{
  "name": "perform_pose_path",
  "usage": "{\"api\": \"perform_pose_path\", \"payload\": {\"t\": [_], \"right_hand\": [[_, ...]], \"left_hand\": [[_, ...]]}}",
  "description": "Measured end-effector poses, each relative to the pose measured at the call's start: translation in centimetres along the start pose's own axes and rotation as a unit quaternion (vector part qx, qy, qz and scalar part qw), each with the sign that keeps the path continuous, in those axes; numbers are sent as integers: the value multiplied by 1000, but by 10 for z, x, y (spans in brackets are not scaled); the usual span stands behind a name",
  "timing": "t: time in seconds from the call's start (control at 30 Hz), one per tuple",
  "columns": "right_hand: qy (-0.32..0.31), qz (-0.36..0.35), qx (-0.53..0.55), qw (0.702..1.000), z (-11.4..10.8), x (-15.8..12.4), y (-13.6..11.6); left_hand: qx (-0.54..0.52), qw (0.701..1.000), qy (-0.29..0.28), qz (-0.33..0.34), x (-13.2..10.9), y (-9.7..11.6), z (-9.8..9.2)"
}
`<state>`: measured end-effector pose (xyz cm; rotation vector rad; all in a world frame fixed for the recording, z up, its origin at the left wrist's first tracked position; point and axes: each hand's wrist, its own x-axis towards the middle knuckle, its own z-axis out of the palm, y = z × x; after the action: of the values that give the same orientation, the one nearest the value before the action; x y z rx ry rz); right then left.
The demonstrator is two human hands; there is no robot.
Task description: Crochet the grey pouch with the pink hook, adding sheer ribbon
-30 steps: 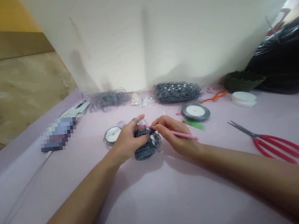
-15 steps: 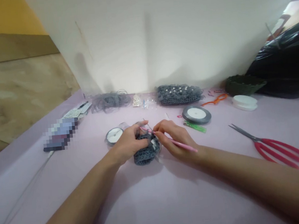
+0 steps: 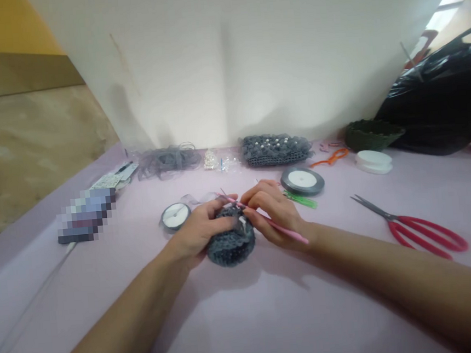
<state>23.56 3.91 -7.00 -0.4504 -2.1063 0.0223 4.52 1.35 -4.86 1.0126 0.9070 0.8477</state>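
Mid-table, the left hand (image 3: 196,229) grips gray crochet (image 3: 228,251) while the right hand (image 3: 274,211) pinches a pink hook (image 3: 284,231).

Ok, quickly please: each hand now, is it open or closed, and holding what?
Left hand: closed on the grey crocheted piece.
Right hand: closed on a pink crochet hook.

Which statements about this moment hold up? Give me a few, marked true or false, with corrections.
1. The right hand holds a pink crochet hook. True.
2. The left hand holds red-handled scissors. False: it holds a grey crochet piece; the scissors lie apart on the lilac cloth.
3. A ribbon spool lies beside the left hand. True.
4. The pearl-studded crochet piece lies inside the black plastic bag. False: it lies on the cloth, apart from the bag.
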Motion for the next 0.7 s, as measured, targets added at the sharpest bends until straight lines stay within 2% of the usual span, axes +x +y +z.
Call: {"api": "perform_pose_path", "payload": {"t": [0.13,0.5,0.7], "right_hand": [[-8,-34,35,999,-6,3,2],[-52,-72,4,996,-17,9,8],[-106,-77,4,991,-23,13,8]], "left_hand": [[19,999,-44,-22,-4,13,-18],[16,997,-58,-48,-4,21,-36],[43,995,-60,-61,-6,27,-46]]}}
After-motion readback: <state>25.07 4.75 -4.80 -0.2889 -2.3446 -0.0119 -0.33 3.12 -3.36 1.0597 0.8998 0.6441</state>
